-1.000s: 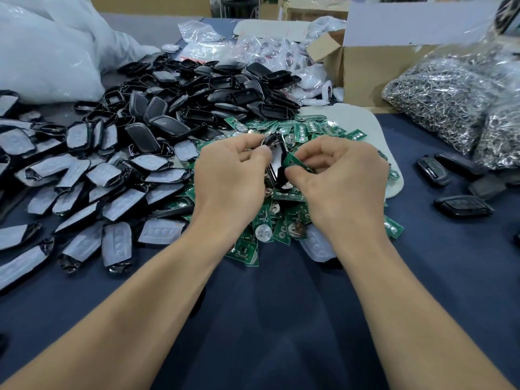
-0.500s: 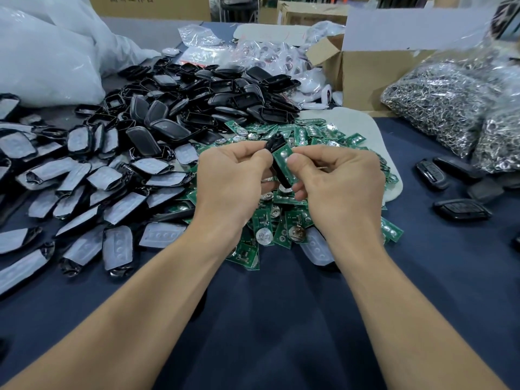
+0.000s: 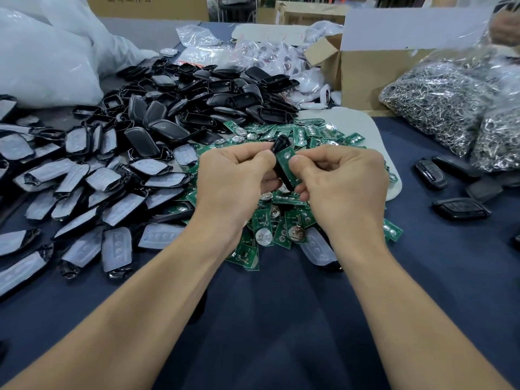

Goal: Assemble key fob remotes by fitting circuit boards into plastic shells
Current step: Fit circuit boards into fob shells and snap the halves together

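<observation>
The worktop cover (image 3: 281,319) is plain dark navy. The circuit board (image 3: 287,164) is green with silver round contacts; the shell (image 3: 278,147) is black. Centre board pile (image 3: 281,229): green, silver discs. Far-edge shell pile (image 3: 213,99): glossy black. Left-edge filmed shells (image 3: 84,192): black, pale grey faces. Right-edge bagged rings (image 3: 439,108): silver. The box (image 3: 363,77) is brown.

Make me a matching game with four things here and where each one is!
Things
1. circuit board
2. black shell
3. bag of metal rings
4. cardboard box

Places
A. far right of the table
B. gripped in the left hand
C. at the back, flap open
D. pinched by the right hand

Pairs: 1-D, 2-B, 3-A, 4-C
</observation>
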The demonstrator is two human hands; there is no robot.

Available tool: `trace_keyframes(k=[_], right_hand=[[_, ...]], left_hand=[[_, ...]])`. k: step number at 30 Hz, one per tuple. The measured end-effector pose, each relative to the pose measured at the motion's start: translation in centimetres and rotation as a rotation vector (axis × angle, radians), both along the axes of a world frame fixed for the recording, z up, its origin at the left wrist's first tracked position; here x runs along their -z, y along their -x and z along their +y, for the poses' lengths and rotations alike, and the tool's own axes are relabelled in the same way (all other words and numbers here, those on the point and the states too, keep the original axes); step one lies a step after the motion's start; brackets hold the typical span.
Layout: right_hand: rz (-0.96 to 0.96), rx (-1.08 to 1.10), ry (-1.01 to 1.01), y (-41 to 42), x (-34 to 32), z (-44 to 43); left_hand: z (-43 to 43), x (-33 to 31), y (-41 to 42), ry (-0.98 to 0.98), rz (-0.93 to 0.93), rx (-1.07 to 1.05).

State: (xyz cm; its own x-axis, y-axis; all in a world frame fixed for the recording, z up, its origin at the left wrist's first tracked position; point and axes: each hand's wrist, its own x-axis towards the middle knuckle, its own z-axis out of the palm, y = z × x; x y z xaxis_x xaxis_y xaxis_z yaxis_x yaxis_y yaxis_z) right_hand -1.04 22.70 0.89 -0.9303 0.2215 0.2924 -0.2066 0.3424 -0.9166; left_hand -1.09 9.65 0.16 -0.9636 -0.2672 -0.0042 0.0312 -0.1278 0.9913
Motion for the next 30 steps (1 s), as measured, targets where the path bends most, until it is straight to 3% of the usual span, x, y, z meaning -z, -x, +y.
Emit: trace_keyframes(k=[11, 16, 20, 30], right_hand=[[-0.042, 0.103, -0.094, -0.2, 0.2, -0.2], [-0.181, -0.129, 0.186, 0.3, 0.4, 0.0], [-0.175, -0.226, 0.316, 0.3, 0.1, 0.4], [-0.177, -0.178, 0.368, 0.6, 0.1, 0.8]], left_hand=[[-0.3, -0.1, 0.2, 0.06, 0.047, -0.038], [-0.5, -0.2, 0.1, 0.062, 0.052, -0.016], [-0.6, -0.3, 0.0, 0.07, 0.074, 0.007], [-0.5, -0.1, -0.2, 0.017, 0.067, 0.051]])
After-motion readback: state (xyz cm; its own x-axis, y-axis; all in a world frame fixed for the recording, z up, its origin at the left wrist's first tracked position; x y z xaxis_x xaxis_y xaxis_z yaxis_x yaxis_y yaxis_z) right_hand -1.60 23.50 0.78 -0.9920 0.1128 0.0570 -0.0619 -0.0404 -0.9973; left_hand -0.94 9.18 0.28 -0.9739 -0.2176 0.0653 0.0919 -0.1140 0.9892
